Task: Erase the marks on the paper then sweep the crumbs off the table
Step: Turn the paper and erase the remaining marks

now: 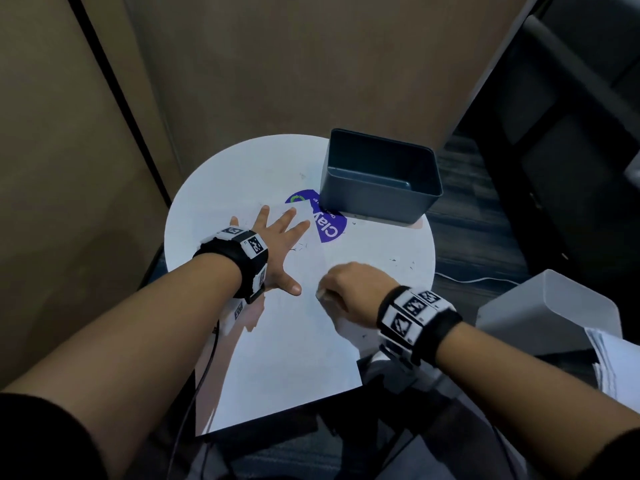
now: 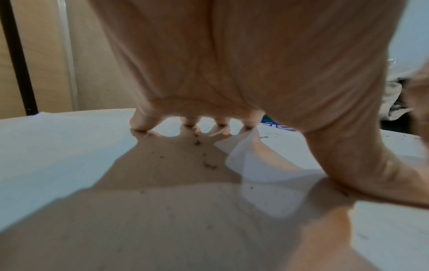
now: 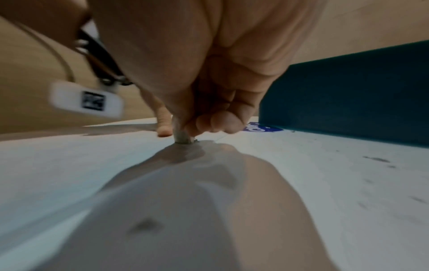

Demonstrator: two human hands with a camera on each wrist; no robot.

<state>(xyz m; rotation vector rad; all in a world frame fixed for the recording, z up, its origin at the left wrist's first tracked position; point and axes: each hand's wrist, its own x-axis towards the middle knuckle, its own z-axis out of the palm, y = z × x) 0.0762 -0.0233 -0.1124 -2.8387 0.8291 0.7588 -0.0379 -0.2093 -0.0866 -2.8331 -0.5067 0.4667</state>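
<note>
A white sheet of paper [image 1: 284,341] lies on the round white table [image 1: 221,174], its near end hanging past the table's front edge. My left hand [image 1: 277,244] presses flat on the paper's far left part, fingers spread and straight [image 2: 141,122]. My right hand [image 1: 349,289] curls round a small eraser [image 3: 183,137], whose tip touches the paper near the middle. Dark eraser crumbs [image 2: 206,163] lie under my left palm, and more crumbs [image 1: 401,261] are scattered on the table to the right. Any pencil marks are too faint to make out.
A dark blue-grey bin [image 1: 381,178] stands open at the table's back right. A blue round sticker [image 1: 329,223] lies partly under the paper. A white container [image 1: 554,306] with stacked papers [image 1: 613,362] sits off the table at right. Brown panels close in behind and left.
</note>
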